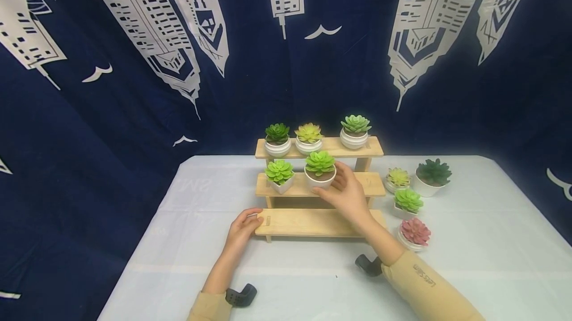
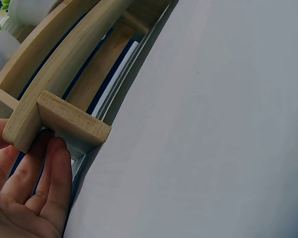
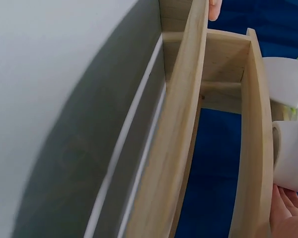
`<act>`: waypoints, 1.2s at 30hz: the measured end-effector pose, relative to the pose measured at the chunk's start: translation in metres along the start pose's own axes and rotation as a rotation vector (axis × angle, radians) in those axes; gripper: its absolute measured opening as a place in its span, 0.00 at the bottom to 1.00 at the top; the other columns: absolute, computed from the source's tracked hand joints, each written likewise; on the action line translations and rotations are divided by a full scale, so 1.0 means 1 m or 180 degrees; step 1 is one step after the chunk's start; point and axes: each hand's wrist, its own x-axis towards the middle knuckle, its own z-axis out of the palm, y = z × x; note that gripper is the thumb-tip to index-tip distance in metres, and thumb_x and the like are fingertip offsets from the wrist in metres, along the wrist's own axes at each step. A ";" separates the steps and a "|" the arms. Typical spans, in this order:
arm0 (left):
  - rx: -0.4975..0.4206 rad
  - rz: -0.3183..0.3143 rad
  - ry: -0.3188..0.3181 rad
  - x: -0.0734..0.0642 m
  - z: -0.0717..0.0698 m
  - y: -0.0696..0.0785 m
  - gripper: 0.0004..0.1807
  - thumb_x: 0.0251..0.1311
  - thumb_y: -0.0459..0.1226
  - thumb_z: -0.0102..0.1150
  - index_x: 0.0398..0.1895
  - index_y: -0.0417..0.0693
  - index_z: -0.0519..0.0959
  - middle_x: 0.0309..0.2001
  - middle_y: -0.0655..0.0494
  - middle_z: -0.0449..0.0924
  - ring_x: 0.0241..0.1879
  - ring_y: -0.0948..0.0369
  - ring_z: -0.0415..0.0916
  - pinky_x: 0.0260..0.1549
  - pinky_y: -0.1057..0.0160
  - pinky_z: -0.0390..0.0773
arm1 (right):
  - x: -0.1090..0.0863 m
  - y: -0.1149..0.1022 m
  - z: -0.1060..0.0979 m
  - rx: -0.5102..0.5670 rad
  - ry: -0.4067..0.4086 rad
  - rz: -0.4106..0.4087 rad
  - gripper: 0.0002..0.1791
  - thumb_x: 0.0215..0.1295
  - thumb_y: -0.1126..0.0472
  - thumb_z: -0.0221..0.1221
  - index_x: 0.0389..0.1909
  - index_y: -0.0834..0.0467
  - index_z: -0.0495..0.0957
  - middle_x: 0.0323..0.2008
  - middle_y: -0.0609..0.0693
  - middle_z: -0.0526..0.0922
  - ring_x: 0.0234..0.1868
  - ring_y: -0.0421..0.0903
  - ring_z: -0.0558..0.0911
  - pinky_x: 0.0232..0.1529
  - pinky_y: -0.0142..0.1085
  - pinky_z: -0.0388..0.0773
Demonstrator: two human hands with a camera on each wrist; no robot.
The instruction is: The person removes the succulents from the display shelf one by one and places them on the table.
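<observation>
Hands apart. Your left hand [image 1: 242, 230] pinches the wooden bottom tier [image 1: 308, 223], probably to steady it; your right hand [image 1: 347, 194] clasps a white-potted succulent [image 1: 320, 174] low, at the middle tier [image 1: 298, 188], likely sparing its leaves [image 1: 320, 161]. Contact unclear.

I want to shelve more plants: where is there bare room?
Bottom shelf: bare between the left hand and right forearm. Top shelf: a gap between the yellow-green plant and the pale green plant. Middle shelf: bare right end, beyond the right hand. White table: open left of the stand. Crowded: right of the stand, where four plants cluster.
</observation>
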 end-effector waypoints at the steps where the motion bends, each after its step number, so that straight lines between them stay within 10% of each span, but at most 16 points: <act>1: -0.0006 -0.0006 0.0005 0.000 0.000 0.000 0.19 0.62 0.35 0.56 0.55 0.39 0.72 0.47 0.44 0.80 0.44 0.59 0.78 0.44 0.64 0.75 | 0.000 0.000 -0.001 0.0004 0.0004 0.0004 0.50 0.45 0.58 0.74 0.67 0.60 0.57 0.63 0.60 0.67 0.61 0.55 0.70 0.59 0.42 0.68; 36: 0.0001 -0.0013 0.0037 -0.001 0.001 0.002 0.19 0.62 0.35 0.56 0.55 0.38 0.72 0.47 0.45 0.80 0.42 0.61 0.78 0.43 0.66 0.75 | -0.013 -0.006 -0.071 -0.0252 0.0322 -0.0220 0.45 0.52 0.64 0.69 0.68 0.64 0.55 0.62 0.65 0.66 0.63 0.61 0.66 0.61 0.49 0.63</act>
